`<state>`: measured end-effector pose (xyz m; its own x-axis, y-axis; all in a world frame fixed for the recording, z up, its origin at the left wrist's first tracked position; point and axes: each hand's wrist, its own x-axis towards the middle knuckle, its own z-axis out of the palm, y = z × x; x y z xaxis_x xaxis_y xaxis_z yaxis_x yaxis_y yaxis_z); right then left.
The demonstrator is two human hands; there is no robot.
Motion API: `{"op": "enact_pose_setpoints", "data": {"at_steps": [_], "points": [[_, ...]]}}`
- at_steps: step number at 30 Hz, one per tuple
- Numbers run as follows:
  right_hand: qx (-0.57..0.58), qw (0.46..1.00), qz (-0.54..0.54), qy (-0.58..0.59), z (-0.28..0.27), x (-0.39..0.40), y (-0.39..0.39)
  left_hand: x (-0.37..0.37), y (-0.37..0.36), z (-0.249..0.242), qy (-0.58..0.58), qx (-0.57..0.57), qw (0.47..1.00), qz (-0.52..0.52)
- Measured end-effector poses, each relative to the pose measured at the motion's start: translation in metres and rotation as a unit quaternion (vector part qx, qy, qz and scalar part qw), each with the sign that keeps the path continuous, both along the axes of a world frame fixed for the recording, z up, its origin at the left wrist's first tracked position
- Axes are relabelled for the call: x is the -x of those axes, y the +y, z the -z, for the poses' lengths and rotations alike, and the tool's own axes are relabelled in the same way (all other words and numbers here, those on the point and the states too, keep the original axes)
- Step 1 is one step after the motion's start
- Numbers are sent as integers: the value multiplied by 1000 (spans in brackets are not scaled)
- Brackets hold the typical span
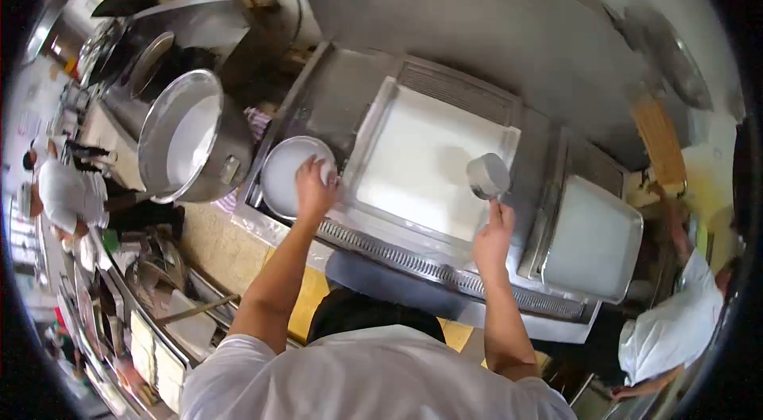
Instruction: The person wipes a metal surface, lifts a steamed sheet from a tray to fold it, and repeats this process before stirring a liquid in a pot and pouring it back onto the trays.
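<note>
Over a tray (pixel 370 134) of white liquid (pixel 425 154), a metal dipper (pixel 487 174) extends beyond your right fingers (pixel 501 214), which grip its handle; your left fingers (pixel 305 170), their hold unclear, overhang a white-filled bowl (pixel 265 180).

White short-sleeved shirt (pixel 373 376), softly creased; the black garment (pixel 373 317) below is probably trousers, partly hidden.

Commercial kitchen; big metal pot (pixel 236 135); steel counter (pixel 342 80); steel wall (pixel 413 11).
</note>
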<state>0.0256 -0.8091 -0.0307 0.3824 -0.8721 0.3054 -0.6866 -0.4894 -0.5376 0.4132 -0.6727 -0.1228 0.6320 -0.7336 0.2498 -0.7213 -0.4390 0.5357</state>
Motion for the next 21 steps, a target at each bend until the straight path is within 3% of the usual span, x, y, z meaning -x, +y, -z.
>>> {"op": "enact_pose_setpoints", "data": {"at_steps": [3,6,7,10,13,16,17,19,21], "points": [[41,999,-22,15,6,-14,-8,-43,54,60,-179,-170,966,-80],[-86,995,-47,1,-14,-53,4,-53,78,44,-96,-392,915,-5],[-72,994,-78,-7,-18,-69,11,-51,83,40,-77,-396,915,0],[-156,965,-191,-93,-11,-127,41,-40,113,25,5,-203,979,-17],[-246,913,-274,-175,35,-195,81,-17,146,-14,-30,-101,993,-49],[-558,789,-207,-152,54,-265,123,-1,199,-26,-61,-40,996,-58],[-608,749,-203,-170,57,-287,133,7,217,-30,-44,-21,996,-74],[-657,718,-139,-182,107,-326,140,23,257,-43,-14,20,994,-107],[-683,693,-93,-209,116,-348,153,38,303,-42,21,20,991,-128]]}}
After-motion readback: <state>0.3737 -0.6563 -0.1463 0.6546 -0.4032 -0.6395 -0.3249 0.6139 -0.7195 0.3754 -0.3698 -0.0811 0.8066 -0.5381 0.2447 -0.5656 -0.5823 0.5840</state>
